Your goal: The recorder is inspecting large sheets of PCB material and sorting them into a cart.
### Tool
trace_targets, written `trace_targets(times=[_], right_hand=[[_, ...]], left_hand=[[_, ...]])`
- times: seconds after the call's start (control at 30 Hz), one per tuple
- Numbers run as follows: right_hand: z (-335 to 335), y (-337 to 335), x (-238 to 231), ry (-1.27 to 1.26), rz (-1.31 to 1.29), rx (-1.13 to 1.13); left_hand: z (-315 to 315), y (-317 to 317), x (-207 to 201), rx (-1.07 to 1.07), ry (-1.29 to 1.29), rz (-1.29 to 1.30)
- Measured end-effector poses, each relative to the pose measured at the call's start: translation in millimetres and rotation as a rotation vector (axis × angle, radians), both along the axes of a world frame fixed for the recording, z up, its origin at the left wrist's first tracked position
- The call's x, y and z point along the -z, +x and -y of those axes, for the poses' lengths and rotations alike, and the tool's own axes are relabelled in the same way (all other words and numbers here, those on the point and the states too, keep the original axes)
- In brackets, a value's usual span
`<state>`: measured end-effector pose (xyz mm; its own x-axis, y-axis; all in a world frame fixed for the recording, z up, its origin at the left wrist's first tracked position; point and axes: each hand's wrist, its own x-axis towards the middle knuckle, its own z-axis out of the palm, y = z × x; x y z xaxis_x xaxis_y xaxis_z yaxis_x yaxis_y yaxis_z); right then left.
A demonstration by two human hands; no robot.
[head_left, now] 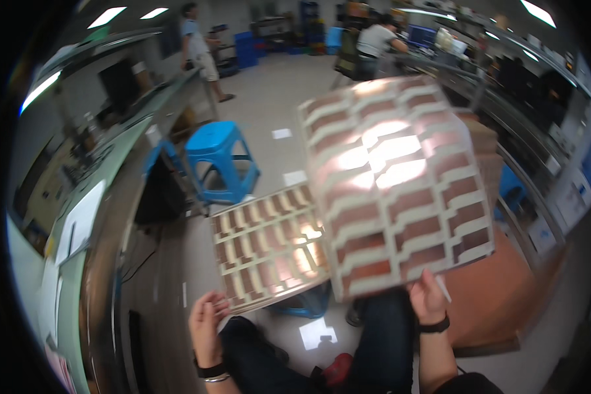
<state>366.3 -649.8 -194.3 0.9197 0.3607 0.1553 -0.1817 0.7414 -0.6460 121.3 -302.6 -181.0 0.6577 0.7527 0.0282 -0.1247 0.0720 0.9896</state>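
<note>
My right hand (430,303) grips the lower edge of a large panel (417,213), its thumb on the front face. Rows of shiny copper-brown patches split by pale stepped bands cover this panel, which is raised and tilted, with strong glare on its upper middle. Lower and to the left lies a second panel (269,246) with similar copper and cream patches; its right side is hidden behind the raised one. By its near-left corner is my left hand (207,325), fingers loosely bent and apart. A small white piece (444,287) shows beside my right fingers.
Under the lower panel part of a blue stool (308,303) shows. Another blue stool (220,161) stands ahead on the left. Long workbenches (121,154) run along the left. A brown box-like surface (489,295) is at my right. One person (200,49) stands far off; another (377,43) sits at a desk.
</note>
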Motion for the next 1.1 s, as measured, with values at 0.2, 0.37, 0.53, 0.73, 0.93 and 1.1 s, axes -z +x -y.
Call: trace_targets(times=[0.2,0.37,0.53,0.73,0.93,1.1], right_hand=[[47.8,50.7,-14.3,-0.100,0.210,0.953],[90.8,91.1,63.2,-0.398,0.055,1.342],[93.7,142.1,122.5,-0.675,-0.113,1.325],[64.1,200.6,111.8,-0.944,-0.027,1.165],[6.3,190.7,89.6,-1.092,0.229,0.488],[-76.1,130.1,61.2,-1.240,0.734,0.020]], left_hand=[[-50.1,-2.2,39.4,-0.145,0.006,-0.113],[-68.2,23.4,58.8,-0.188,-0.055,-0.096],[-86.0,42.0,70.6,-0.161,-0.092,-0.099],[-96.4,55.0,90.3,-0.239,-0.086,-0.142],[-99.9,55.3,99.8,-0.259,0.051,-0.275],[-95.0,64.2,96.6,-0.152,-0.088,-0.418]])
